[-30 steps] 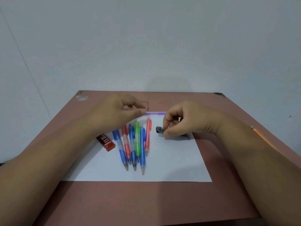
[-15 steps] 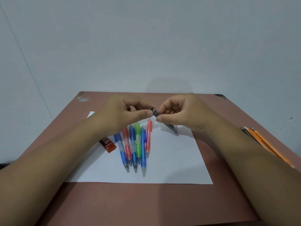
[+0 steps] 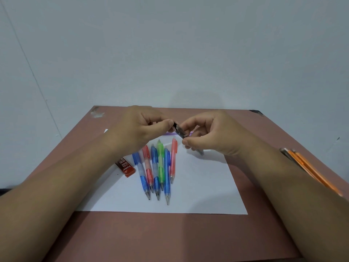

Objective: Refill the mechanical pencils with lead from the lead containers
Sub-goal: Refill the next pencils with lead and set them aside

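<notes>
Grey, see-through, the mechanical pencil [image 3: 181, 132] is pinched in my right hand [image 3: 209, 135]. My left hand [image 3: 138, 129] pinches its top end above the paper [image 3: 198, 186].

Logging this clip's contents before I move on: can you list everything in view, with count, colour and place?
table: one, reddish brown, against a pale wall
paper sheet: one, white, middle of table
pencils in a row: six on the sheet, three blue, two red, one green, tips toward the person
lead container: one, red, at sheet's left edge
purple pencil: one, mostly hidden behind the hands
orange pencils: several, right table edge
dark pencil: one, held between both hands
left hand: pinches the dark pencil's top end
right hand: grips its barrel
</notes>
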